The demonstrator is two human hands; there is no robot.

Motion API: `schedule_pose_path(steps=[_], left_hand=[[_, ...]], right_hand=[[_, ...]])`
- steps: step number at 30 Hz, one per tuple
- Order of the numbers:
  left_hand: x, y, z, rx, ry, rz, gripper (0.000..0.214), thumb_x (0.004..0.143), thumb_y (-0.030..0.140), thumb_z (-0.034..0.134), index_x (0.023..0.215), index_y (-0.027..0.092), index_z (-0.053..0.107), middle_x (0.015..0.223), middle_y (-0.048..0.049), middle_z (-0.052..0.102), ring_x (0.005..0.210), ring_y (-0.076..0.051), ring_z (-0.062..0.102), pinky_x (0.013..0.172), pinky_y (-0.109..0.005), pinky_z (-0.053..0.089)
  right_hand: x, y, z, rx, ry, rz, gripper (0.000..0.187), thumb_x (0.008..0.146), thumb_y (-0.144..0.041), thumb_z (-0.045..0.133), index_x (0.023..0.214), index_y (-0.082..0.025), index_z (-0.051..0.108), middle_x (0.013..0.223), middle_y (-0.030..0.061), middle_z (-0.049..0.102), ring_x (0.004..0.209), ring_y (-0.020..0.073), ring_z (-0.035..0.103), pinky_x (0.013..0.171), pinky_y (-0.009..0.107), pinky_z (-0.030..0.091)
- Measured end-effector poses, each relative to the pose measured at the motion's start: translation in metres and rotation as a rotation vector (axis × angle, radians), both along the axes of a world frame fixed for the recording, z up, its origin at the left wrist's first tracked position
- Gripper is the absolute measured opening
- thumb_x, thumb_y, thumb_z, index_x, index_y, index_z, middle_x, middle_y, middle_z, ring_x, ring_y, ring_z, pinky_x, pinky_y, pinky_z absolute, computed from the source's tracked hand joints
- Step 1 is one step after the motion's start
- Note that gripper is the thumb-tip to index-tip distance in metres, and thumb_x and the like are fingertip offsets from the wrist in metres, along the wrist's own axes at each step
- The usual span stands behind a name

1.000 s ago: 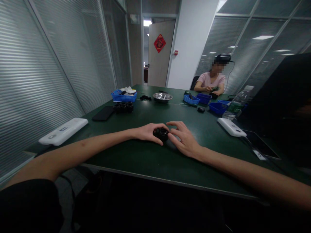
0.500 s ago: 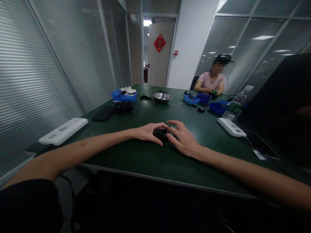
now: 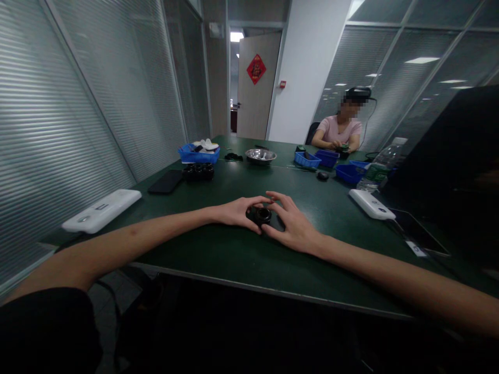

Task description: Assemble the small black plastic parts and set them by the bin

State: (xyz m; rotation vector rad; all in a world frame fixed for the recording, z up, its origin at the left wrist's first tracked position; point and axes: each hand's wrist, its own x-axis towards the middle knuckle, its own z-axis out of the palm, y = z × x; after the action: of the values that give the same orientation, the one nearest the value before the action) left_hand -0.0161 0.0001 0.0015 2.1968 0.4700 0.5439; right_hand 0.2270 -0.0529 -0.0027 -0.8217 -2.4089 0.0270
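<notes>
A small black part [image 3: 264,214] with a raised round ring lies low over the green table [image 3: 218,259], between my hands. My left hand [image 3: 236,210] grips its left end, with the thumb in front and the fingers behind. From the right, my right hand [image 3: 294,223] curls round the ringed side. Its thumb presses near the ring, and its index finger arches over beside my left fingertips. A flat dark section of the part shows inside the right palm. What exactly the part is, I cannot tell.
Left stand a white power bank [image 3: 103,209], a dark flat pad [image 3: 166,182] and several black round parts [image 3: 198,172]. Behind are a blue basket [image 3: 198,156] and a metal bowl [image 3: 261,161]. Right are blue trays [image 3: 348,178], a bottle [image 3: 380,169] and another power bank [image 3: 371,204]. A co-worker [image 3: 341,130] sits opposite.
My right thumb has shifted left and down along the part, and the right fingers have opened out slightly. More of the part's dark flat right side shows. My left hand stays in place.
</notes>
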Motion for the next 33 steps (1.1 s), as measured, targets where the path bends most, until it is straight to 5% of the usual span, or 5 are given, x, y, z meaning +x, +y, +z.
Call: schedule_pose_path(steps=[9, 27, 33], left_hand=[[0.001, -0.0042, 0.0046, -0.039, -0.02, -0.019, 0.073, 0.073, 0.035, 0.089, 0.136, 0.02, 0.056, 0.128, -0.0108, 0.065, 0.123, -0.03, 0.061, 0.105, -0.046, 0.044], [-0.0002, -0.0034, 0.0082, 0.059, 0.111, 0.047, 0.053, 0.08, 0.048, 0.082, 0.118, 0.016, 0.065, 0.111, -0.0061, 0.065, 0.102, -0.024, 0.06, 0.088, -0.034, 0.044], [-0.0012, -0.0017, 0.0082, 0.079, 0.12, 0.038, 0.046, 0.083, 0.049, 0.08, 0.112, 0.017, 0.067, 0.108, -0.0053, 0.064, 0.101, -0.022, 0.06, 0.088, -0.033, 0.044]], right_hand=[[0.0009, -0.0006, 0.0012, -0.011, 0.079, -0.024, 0.037, 0.091, -0.047, 0.072, 0.115, -0.024, 0.057, 0.147, 0.0155, 0.049, 0.137, 0.0355, 0.049, 0.11, 0.06, 0.048], [0.0017, -0.0019, 0.0041, -0.011, 0.097, 0.045, 0.035, 0.092, -0.029, 0.067, 0.124, -0.024, 0.056, 0.144, 0.0144, 0.05, 0.134, 0.033, 0.051, 0.112, 0.057, 0.046], [0.0009, -0.0024, 0.0067, -0.049, 0.127, -0.006, 0.03, 0.093, -0.039, 0.07, 0.117, -0.024, 0.059, 0.132, 0.0122, 0.055, 0.125, 0.0322, 0.055, 0.103, 0.054, 0.05]])
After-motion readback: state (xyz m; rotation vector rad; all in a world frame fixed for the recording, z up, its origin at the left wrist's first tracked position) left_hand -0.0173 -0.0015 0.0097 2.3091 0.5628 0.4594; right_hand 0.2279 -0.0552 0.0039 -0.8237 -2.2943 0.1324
